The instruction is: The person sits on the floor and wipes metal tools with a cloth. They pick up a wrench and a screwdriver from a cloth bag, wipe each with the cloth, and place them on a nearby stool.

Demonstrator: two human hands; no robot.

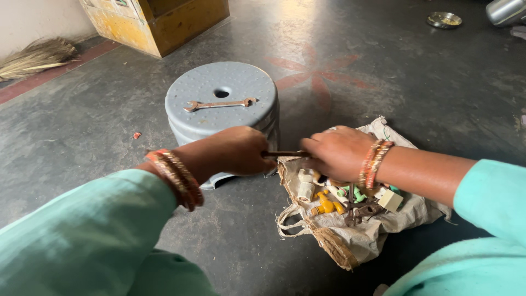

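Observation:
My left hand (233, 152) and my right hand (337, 152) both grip a thin dark metal rod (286, 154), one at each end, just above the floor. The rod spans the gap between a grey plastic stool (213, 118) and an open cloth bag (356, 230). My right hand hovers over the bag, which holds several small parts: yellow, green and white fittings, a white switch box (390, 200) and rusty pliers (359, 211). A double-ended spanner (220, 104) lies flat on the stool top, beside its centre hole.
A yellow wooden box (156, 24) stands at the back left, with a straw broom (35, 57) against the wall. A small metal dish (444, 20) and a steel vessel (507, 11) sit at the back right. A tiny red scrap (136, 135) lies on the dark floor.

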